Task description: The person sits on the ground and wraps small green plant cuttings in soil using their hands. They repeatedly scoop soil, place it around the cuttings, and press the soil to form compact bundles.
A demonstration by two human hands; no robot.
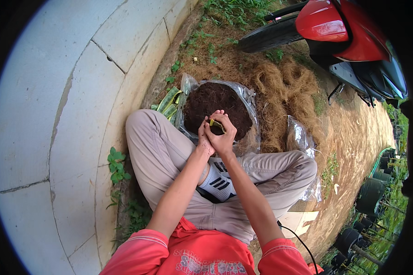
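Both hands are together over a clear plastic bag (255,105) of dark brown soil (216,98). My right hand (224,132) curls around a yellow-edged piece of leaf (214,122), with the thumb and fingers forming a ring. Dark matter shows inside that ring; I cannot tell if it is soil in the bent leaf. Pressed against the same piece from the left is my left hand (203,139), its fingers partly hidden and specked with soil. Cut green leaves with yellow edges, like snake plant leaves (168,103), lie left of the bag.
Loose brown fibre (278,99) is heaped right of the soil, near another clear plastic bag (301,137). A red motorcycle (330,31) stands at upper right. A concrete slab ledge (82,96) borders the left. Black plant pots (370,197) line the far right.
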